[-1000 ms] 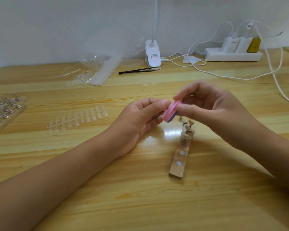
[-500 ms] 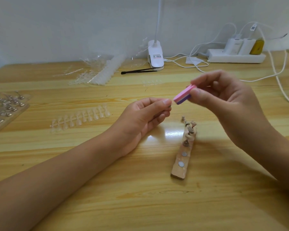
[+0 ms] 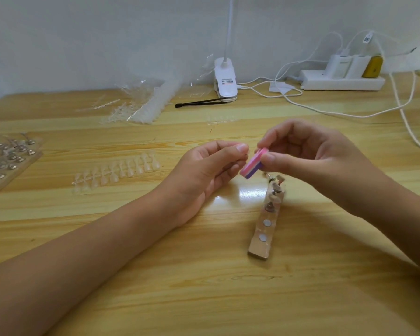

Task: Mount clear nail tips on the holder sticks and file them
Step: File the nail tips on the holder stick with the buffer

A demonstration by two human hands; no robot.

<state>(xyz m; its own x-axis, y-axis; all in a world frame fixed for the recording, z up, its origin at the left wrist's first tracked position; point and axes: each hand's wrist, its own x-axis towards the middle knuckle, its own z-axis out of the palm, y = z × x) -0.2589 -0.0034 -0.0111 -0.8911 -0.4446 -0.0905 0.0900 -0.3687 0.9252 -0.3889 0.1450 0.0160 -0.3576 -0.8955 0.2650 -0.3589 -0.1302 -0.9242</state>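
My right hand (image 3: 320, 163) pinches a small pink and purple file block (image 3: 252, 167) between thumb and forefinger. The block lies against the fingertips of my left hand (image 3: 204, 173). That hand's thumb and fingers are pinched together on a small clear nail tip, which they almost hide. Just below the block, a wooden holder strip (image 3: 264, 229) lies on the table with holder sticks (image 3: 274, 190) at its far end and two round magnets showing. To the left lies a strip of clear nail tips (image 3: 117, 172).
At the far left sits a wooden board (image 3: 15, 166) with several metal holder sticks. At the back are loose clear tip sprues and packaging (image 3: 146, 105), black tweezers (image 3: 201, 102), a white clip lamp (image 3: 225, 81), a power strip (image 3: 342, 80) and white cables (image 3: 410, 122).
My right hand lifted the file block up and away from my left hand, then brought it back down against the left fingertips. My left hand has barely moved.
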